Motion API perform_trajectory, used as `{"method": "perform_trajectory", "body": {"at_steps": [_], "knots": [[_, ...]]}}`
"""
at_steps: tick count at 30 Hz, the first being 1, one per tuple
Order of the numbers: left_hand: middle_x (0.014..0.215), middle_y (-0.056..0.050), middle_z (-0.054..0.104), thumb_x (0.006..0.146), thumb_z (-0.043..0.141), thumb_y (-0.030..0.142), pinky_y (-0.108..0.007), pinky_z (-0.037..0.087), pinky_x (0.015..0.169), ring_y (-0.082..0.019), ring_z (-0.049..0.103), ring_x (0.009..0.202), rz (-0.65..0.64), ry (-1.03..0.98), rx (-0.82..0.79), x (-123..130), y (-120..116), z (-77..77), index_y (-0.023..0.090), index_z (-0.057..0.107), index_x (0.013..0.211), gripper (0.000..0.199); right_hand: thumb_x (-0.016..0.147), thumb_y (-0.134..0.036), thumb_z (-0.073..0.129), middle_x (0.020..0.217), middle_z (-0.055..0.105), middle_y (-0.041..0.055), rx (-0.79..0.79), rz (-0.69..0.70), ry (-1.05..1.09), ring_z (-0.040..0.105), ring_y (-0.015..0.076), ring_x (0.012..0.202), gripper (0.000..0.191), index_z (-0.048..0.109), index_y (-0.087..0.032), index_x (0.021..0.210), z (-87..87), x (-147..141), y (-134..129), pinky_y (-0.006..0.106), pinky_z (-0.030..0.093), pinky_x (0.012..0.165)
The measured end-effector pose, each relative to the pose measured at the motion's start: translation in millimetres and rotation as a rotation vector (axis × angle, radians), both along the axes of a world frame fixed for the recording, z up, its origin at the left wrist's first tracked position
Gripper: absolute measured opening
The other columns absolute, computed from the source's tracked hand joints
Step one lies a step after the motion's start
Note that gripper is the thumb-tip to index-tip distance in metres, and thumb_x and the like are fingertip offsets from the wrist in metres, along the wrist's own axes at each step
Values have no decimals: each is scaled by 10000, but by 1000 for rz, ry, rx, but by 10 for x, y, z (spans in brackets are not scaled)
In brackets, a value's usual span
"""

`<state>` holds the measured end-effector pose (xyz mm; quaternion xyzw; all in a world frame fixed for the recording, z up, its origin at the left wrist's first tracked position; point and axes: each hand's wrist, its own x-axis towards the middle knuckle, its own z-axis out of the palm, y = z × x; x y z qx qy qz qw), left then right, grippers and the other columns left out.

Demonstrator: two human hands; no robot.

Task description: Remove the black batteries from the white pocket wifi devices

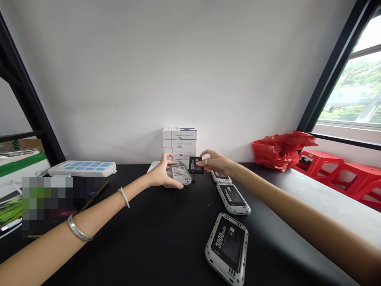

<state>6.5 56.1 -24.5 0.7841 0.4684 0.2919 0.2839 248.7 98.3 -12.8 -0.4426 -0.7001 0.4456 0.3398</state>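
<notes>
My left hand (165, 172) grips a white device casing (180, 174) at its left side, thumb along the near edge. A printed label shows in its bare battery bay. Just right of it, my right hand (210, 161) pinches a flat black battery (196, 165) between thumb and fingers, its left edge close to the casing; whether they touch I cannot tell. Near my right forearm lie more white casings with black batteries in them: a close one (228, 246), a middle one (233, 198) and a far one (222, 177) partly hidden by my right hand and wrist.
White boxes (179, 143) are stacked against the wall behind my hands. A white power strip (83, 168) lies at the left, with a partly blurred dark screen (86, 190) nearer. A red plastic bag (279, 149) and red stools (342, 171) are at the right.
</notes>
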Motion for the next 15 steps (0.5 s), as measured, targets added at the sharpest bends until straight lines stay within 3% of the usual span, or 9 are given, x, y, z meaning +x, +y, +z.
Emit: {"method": "perform_trajectory", "body": {"at_steps": [4, 8, 12, 15], "knots": [[1344, -127, 441, 448, 853, 417, -481, 318, 1031, -306, 393, 1273, 51, 38, -32, -210, 90, -74, 273, 238, 1216, 994, 642, -276, 768, 535, 541, -58, -72, -27, -108, 483, 85, 450, 412, 398, -214, 813, -209, -99, 228, 215, 401, 458], [1360, -101, 454, 531, 807, 409, -514, 309, 1029, -328, 361, 1292, 69, 147, 11, -227, 50, -48, 295, 278, 1260, 907, 674, -297, 736, 482, 523, -77, -13, -37, -205, 462, 92, 431, 385, 367, -229, 759, -316, -220, 243, 225, 387, 452], [1337, -62, 452, 651, 719, 428, -513, 333, 1025, -327, 403, 1252, 133, 184, 164, -81, -217, 43, 292, 419, 1193, 634, 754, -328, 652, 552, 577, -45, 148, -66, -297, 493, 113, 490, 267, 407, -222, 757, -191, -183, 55, 248, 388, 507], [1352, -40, 443, 660, 720, 502, -460, 366, 1036, -289, 412, 1259, -91, 83, 130, 118, -543, 54, 313, 419, 1230, 671, 758, -307, 642, 604, 563, -37, 294, -100, -366, 488, 118, 569, 206, 469, -209, 702, -28, -2, -275, 249, 349, 547]]}}
